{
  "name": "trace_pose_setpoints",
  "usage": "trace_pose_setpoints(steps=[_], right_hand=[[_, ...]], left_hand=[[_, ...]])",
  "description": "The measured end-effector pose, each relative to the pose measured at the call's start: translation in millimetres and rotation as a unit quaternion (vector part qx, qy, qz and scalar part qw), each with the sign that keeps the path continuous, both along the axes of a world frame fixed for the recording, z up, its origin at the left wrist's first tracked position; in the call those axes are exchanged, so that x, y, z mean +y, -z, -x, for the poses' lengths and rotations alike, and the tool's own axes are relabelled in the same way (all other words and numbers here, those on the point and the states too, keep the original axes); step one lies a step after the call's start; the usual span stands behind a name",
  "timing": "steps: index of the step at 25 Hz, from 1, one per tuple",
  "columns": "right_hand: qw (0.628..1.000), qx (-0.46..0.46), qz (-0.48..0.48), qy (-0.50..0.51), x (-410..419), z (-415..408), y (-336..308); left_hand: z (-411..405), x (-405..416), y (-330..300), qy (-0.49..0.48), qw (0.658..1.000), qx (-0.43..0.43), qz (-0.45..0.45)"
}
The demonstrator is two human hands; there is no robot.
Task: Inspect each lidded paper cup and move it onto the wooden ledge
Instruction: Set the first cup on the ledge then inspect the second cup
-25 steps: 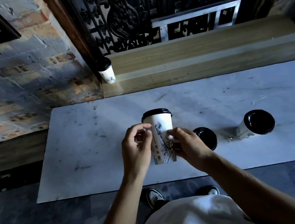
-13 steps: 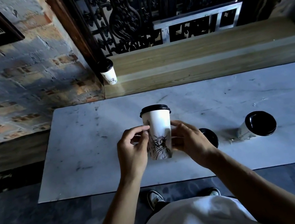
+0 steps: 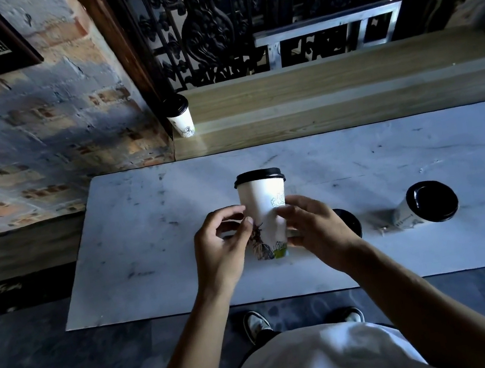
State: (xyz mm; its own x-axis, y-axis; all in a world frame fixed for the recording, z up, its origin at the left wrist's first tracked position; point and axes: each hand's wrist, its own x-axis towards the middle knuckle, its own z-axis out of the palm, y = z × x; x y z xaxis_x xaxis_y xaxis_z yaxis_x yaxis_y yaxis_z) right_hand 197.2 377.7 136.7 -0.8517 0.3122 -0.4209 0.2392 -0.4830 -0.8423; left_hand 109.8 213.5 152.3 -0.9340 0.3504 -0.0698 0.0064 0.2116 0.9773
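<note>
A white paper cup [image 3: 263, 209] with a black lid and printed drawings stands upright above the marble table [image 3: 146, 233], held between both hands. My left hand [image 3: 222, 249] grips its left side with fingertips and my right hand [image 3: 314, 229] wraps its right side. Behind my right hand a second lidded cup [image 3: 350, 223] shows only part of its black lid. A third lidded cup [image 3: 426, 205] stands further right on the table. One lidded cup [image 3: 180, 116] stands at the left end of the wooden ledge [image 3: 332, 96].
A brick wall [image 3: 32, 139] rises left of the ledge. Dark ornate ironwork [image 3: 237, 16] and a metal frame [image 3: 330, 28] stand behind the ledge. My shoes [image 3: 256, 327] and the dark tiled floor lie below the table's near edge.
The cup has turned between my fingers: the statue drawing has moved round to the left and a plain white side with a small green print now faces me. Both hands stay on it.
</note>
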Motion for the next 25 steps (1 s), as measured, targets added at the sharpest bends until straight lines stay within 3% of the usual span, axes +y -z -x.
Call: trace_pose_setpoints(steps=[5,10,13,19,25], right_hand=[[0.999,-0.025,0.012,0.029,1.3,0.5,3.3],[1.0,0.011,0.003,0.012,2.7,1.1,1.5],[1.0,0.013,-0.009,-0.009,0.6,1.7,3.6],[0.997,0.013,0.067,0.02,3.8,2.9,0.0],[0.999,0.027,0.028,0.018,0.6,5.7,4.5]], left_hand=[[2.1,1.8,1.6,-0.003,1.0,0.023,-0.002],[0.1,1.6,2.5,-0.001,0.999,-0.042,-0.027],[2.4,-3.9,4.5,-0.005,0.999,-0.023,-0.024],[6.3,-7.9,1.4,0.006,1.0,0.013,-0.008],[3.6,-5.9,1.0,-0.013,0.998,-0.042,-0.04]])
